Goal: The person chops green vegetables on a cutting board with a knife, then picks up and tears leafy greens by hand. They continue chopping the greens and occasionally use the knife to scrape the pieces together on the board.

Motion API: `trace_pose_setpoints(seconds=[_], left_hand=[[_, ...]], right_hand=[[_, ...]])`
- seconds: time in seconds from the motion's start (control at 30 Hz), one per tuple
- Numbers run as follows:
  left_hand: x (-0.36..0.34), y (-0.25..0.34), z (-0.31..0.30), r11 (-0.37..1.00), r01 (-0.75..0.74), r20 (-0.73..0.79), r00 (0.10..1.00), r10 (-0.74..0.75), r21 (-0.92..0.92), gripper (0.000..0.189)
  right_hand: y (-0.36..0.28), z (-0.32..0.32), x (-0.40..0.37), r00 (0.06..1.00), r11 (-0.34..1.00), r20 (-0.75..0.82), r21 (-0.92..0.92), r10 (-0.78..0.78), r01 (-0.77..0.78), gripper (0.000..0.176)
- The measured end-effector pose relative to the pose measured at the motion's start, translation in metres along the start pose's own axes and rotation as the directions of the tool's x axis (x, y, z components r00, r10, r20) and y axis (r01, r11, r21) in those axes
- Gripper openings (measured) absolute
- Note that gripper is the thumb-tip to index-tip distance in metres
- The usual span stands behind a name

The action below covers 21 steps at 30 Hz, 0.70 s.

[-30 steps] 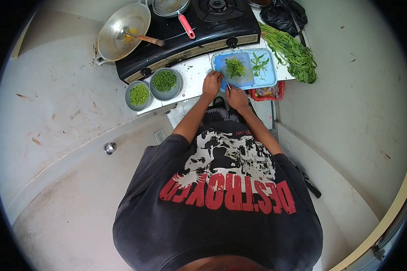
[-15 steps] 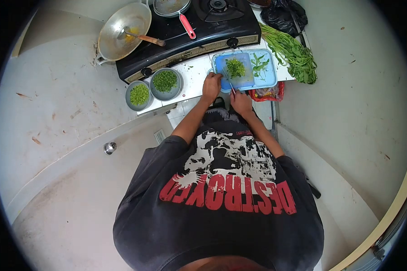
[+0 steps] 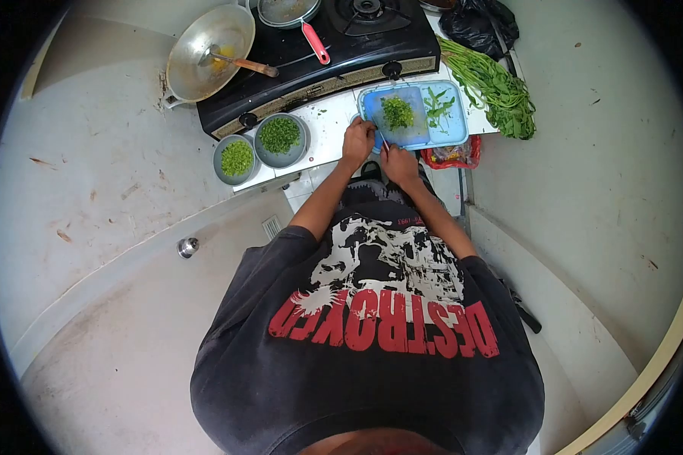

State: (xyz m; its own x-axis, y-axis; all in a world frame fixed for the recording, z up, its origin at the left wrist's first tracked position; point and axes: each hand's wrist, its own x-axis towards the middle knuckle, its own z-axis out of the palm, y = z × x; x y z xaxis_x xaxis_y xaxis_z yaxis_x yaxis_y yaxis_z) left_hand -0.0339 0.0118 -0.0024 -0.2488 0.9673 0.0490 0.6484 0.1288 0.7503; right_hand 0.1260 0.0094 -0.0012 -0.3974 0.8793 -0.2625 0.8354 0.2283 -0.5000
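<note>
My right hand [image 3: 399, 164] is closed round the handle of a small knife [image 3: 384, 139], whose blade points up over the near edge of a blue cutting board [image 3: 413, 137]. Close to the blade on the left, my left hand [image 3: 359, 139] has its fingers drawn together at the board's corner; whatever they hold is too small to make out. Finely chopped greens [image 3: 397, 113] lie heaped on the board. The board rests in a light blue tray [image 3: 457, 135], and loose green leaves [image 3: 439, 108] are spread on the tray's right side.
Two grey bowls of chopped greens, a larger [image 3: 280, 157] and a smaller [image 3: 234, 179], stand left. Behind is a gas stove [image 3: 319, 80] with a wok [image 3: 197, 64] and a red-handled pan [image 3: 315, 42]. Leafy stalks [image 3: 501, 98] and a black plastic bag [image 3: 478, 29] lie right.
My right hand has shifted slightly left and up with the knife, bringing it nearer my left hand. The whole view has moved a little; the chopped heap looks about the same.
</note>
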Motion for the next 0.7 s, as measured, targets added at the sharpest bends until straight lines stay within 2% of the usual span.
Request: trace_pose_setpoints(seconds=[0.07, 0.27, 0.4, 0.5, 0.7], left_hand=[[0.001, -0.005, 0.004, 1.0, 0.005, -0.009, 1.0, -0.005, -0.002, 0.014], [0.002, -0.005, 0.008, 0.981, 0.137, -0.084, 0.985, -0.149, -0.138, 0.013], [0.002, -0.005, 0.007, 0.986, 0.126, -0.077, 0.988, -0.135, -0.114, 0.012], [0.003, -0.006, 0.008, 0.989, 0.114, -0.081, 0.989, -0.122, -0.096, 0.012], [0.004, -0.004, 0.006, 0.994, 0.085, -0.095, 0.991, -0.091, -0.069, 0.01]], right_hand=[[-0.003, -0.004, 0.002, 0.999, 0.999, 0.028, -0.033, 0.02, -0.019, 0.042], [0.002, -0.007, -0.01, 0.999, 0.998, 0.031, -0.066, 0.014, -0.012, 0.042], [0.009, -0.009, -0.021, 0.998, 0.997, 0.0, -0.056, 0.059, -0.059, 0.043], [0.008, -0.011, -0.018, 0.999, 0.998, -0.036, -0.046, 0.035, -0.036, 0.043], [-0.008, -0.016, -0.014, 0.999, 1.0, 0.035, -0.019, 0.007, -0.006, 0.042]])
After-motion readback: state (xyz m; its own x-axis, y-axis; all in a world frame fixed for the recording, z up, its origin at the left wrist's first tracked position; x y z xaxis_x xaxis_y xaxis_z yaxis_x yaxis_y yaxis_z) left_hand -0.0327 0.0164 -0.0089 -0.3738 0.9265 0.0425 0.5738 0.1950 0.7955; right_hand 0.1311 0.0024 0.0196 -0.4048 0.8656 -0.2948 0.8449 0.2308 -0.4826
